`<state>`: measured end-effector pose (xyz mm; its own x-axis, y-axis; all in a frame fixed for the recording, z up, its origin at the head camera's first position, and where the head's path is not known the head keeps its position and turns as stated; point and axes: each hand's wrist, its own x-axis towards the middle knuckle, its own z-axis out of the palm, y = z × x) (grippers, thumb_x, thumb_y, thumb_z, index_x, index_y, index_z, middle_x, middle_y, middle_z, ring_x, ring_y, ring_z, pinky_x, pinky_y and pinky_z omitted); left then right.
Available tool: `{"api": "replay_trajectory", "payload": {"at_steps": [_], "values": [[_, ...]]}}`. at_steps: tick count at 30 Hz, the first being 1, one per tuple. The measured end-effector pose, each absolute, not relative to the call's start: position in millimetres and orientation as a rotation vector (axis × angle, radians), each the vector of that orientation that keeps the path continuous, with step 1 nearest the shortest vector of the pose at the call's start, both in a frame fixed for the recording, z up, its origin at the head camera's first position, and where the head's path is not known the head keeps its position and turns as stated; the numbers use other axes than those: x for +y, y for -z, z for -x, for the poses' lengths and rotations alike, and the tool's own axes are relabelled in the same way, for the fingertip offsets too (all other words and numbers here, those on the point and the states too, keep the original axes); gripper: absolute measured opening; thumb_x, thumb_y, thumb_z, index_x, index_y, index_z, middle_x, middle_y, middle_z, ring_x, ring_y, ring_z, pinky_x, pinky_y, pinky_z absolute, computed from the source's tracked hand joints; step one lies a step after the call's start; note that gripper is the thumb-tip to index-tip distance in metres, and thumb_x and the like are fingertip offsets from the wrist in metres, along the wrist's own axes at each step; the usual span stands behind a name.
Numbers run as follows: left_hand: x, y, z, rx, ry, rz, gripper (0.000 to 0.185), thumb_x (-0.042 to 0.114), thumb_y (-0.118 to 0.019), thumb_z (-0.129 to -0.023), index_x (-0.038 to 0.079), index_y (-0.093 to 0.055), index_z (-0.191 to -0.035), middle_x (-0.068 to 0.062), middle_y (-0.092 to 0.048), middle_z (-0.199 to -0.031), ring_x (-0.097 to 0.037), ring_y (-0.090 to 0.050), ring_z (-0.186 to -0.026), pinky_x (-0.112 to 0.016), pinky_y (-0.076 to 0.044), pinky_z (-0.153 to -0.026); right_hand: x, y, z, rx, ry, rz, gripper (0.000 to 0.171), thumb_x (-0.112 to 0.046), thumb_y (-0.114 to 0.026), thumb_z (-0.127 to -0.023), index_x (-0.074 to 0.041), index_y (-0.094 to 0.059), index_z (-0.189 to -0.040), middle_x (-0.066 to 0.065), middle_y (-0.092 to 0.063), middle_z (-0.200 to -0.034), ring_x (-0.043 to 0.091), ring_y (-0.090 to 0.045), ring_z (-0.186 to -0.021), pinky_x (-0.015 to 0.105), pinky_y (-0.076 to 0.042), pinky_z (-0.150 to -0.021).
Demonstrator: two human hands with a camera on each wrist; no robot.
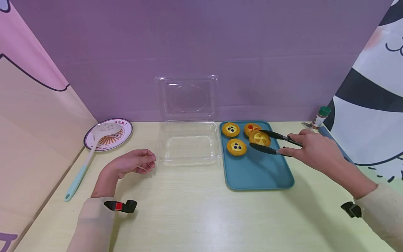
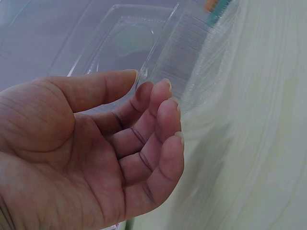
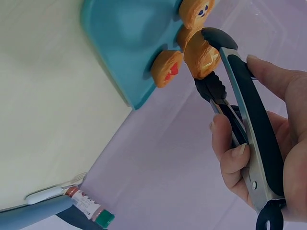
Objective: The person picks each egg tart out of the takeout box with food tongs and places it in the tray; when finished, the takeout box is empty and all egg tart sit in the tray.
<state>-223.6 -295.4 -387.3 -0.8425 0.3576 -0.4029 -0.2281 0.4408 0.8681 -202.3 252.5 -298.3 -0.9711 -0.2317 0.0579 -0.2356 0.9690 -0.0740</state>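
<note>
Right hand [image 1: 310, 148] grasps black-handled metal tongs [image 1: 277, 143], tips clamped on round yellow-topped egg tart [image 1: 259, 138] above teal rectangular plastic tray [image 1: 261, 175]. Left hand [image 1: 133, 162] released, fingers loosely curled, palm up, just beside clear plastic clamshell box [image 1: 188, 143], lid upright. Pale wooden table [image 1: 195, 217], purple backdrop.

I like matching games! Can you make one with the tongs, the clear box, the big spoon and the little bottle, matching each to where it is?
Things:
1. tongs
2. clear box
3. big spoon
4. little bottle

Places:
A. resting on the round plate
B. in the right hand, squeezing a tart
C. by the table's far right corner
D. open, beside the left hand

Pairs: 1-B, 2-D, 3-A, 4-C
</note>
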Motion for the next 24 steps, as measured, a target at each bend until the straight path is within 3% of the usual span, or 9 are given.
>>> {"api": "replay_trajectory", "payload": {"at_steps": [24], "values": [[-296.0,386.6,222.8,2.163,-1.408,-0.109,0.036,0.029,-0.056,-0.103,-0.004,-0.052,-0.116,-0.005,-0.063,-0.096,-0.017,-0.061,-0.086,-0.032,-0.055,-0.081,255.4,324.4,205.1,-3.088,-0.165,-0.443,0.069,-0.059,-0.071,-0.085,-0.006,-0.068,-0.127,0.018,-0.067,-0.106,0.021,-0.062,-0.075,0.030,-0.043,-0.051]]}}
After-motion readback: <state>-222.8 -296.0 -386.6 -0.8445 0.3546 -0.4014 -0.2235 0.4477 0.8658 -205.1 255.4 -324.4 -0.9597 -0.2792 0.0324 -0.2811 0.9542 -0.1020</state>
